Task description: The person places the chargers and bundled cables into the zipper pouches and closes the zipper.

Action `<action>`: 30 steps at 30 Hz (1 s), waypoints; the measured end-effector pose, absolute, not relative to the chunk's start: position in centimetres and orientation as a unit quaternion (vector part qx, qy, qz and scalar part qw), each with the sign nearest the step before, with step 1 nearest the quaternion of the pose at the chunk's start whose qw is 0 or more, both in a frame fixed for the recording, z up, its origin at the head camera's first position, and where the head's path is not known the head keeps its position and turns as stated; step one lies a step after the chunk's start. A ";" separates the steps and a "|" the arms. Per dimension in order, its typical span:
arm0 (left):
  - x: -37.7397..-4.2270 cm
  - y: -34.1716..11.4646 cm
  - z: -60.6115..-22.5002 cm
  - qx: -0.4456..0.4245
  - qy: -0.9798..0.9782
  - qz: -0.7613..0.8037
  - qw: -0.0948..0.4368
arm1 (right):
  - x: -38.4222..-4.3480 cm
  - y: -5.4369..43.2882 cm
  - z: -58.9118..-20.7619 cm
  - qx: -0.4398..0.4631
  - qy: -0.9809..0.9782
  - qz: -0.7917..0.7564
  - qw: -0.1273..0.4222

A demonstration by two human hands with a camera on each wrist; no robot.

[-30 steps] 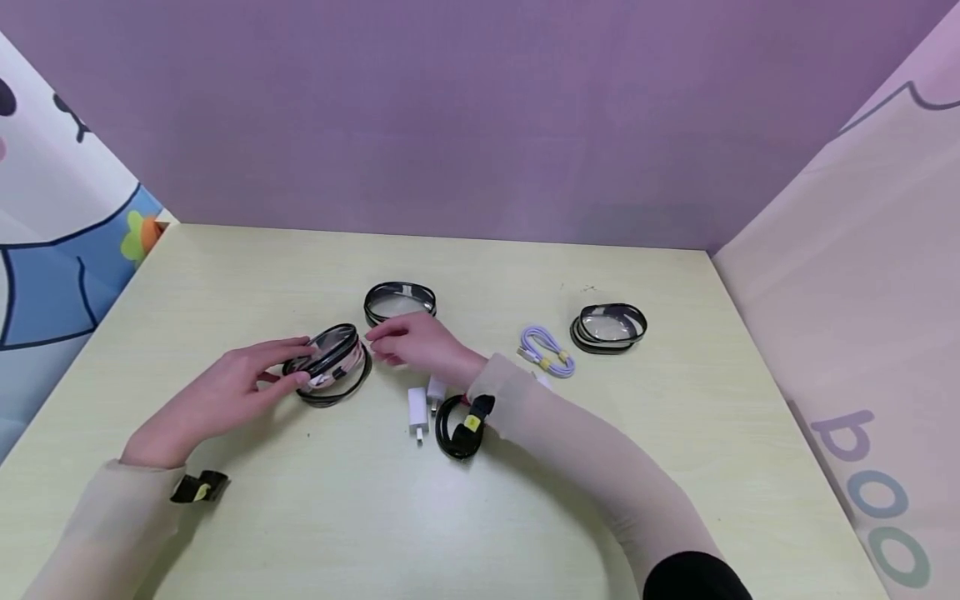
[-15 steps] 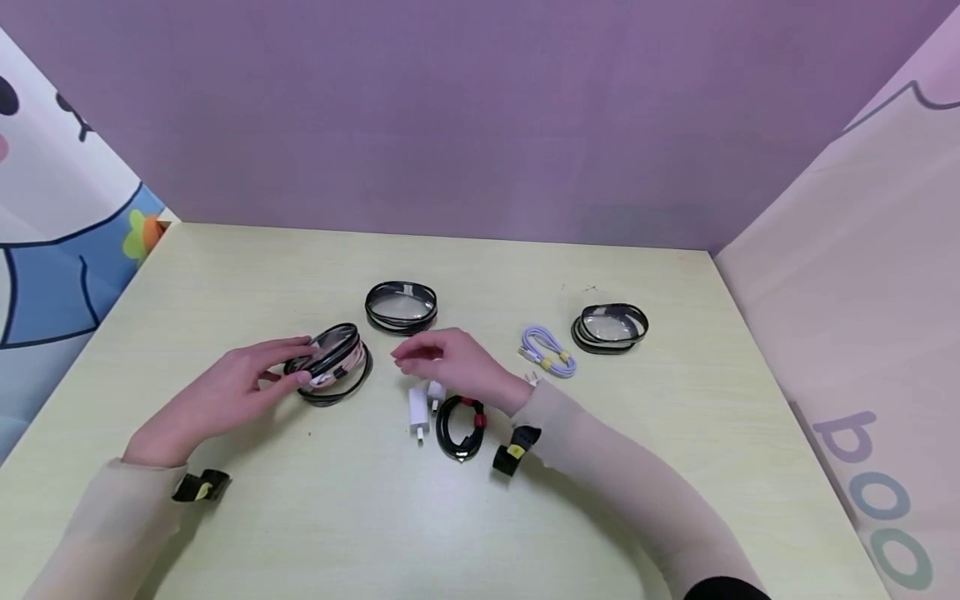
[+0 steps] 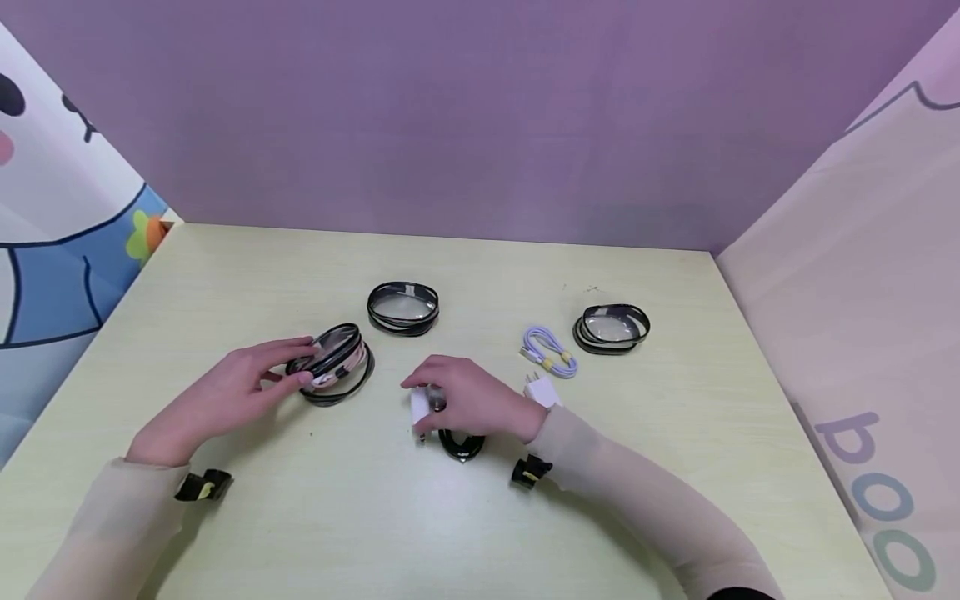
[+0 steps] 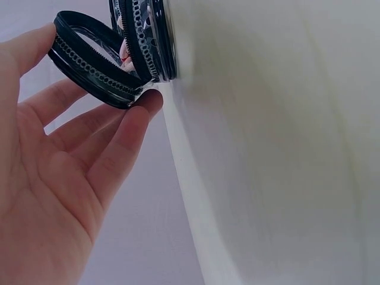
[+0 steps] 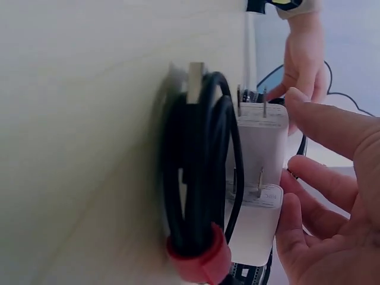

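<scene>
In the head view my left hand (image 3: 225,400) holds the raised lid of a round clear case (image 3: 341,367) with black trim. Something pinkish shows inside it. The left wrist view has the zippered lid (image 4: 95,65) between the fingertips. My right hand (image 3: 476,396) is over two white charger plugs, its fingertips right at the farther one (image 5: 258,142). From the head, that white charger plug (image 3: 420,407) shows between thumb and index finger. The nearer white charger plug (image 5: 255,228) lies beside it. Under the right hand is a coiled black cable (image 5: 199,160) with a red tie.
Two more round clear cases, one at the back (image 3: 403,310) and one at the right (image 3: 612,327), lie on the pale table (image 3: 375,517). A coiled lilac cable (image 3: 550,352) and another white charger plug (image 3: 542,390) are right of the right hand. A purple wall (image 3: 480,125) stands behind.
My right hand has moved back from the case toward me, down to the charger plugs, uncovering the back case and now covering much of the black cable. My left hand stays at the lid.
</scene>
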State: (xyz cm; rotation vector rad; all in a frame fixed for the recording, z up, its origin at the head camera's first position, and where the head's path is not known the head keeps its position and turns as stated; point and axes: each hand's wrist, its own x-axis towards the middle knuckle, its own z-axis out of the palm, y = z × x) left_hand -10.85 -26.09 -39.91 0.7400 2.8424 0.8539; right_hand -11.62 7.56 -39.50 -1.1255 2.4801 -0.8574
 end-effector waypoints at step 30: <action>-10.9 -26.0 -39.8 0.247 0.924 0.287 0.042 | -13.2 5.8 -40.0 -0.285 0.783 -0.522 0.184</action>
